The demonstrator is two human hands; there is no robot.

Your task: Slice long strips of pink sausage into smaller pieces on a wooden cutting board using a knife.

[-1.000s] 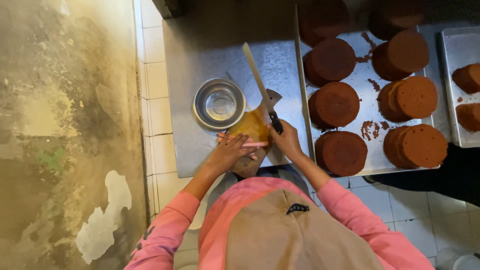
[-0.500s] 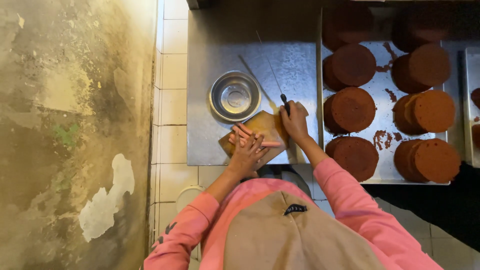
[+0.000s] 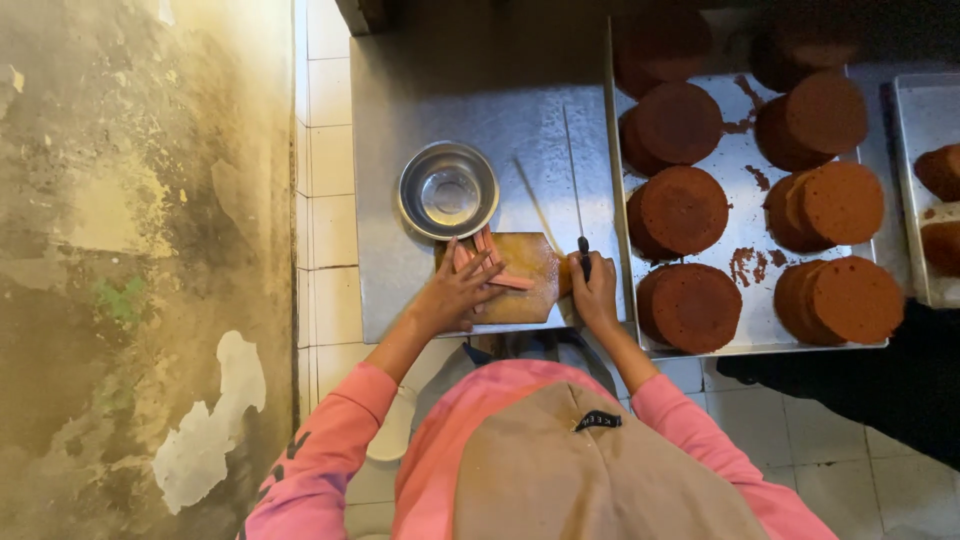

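Observation:
A small wooden cutting board (image 3: 527, 262) lies at the near edge of a steel counter (image 3: 470, 100). Several pink sausage strips (image 3: 493, 265) rest on its left part. My left hand (image 3: 455, 293) lies flat on the strips with fingers spread. My right hand (image 3: 597, 290) grips the black handle of a long thin knife (image 3: 573, 180), whose blade points away from me over the counter, to the right of the board.
A round steel bowl (image 3: 448, 189) stands just beyond the board. A steel tray (image 3: 748, 190) on the right carries several round brown cakes (image 3: 684, 208). Another tray (image 3: 925, 120) sits at the far right. A white tiled ledge (image 3: 328, 200) borders the counter on the left.
The knife has swung from above the board to the board's right side. My left hand has spread flat over the pink strips.

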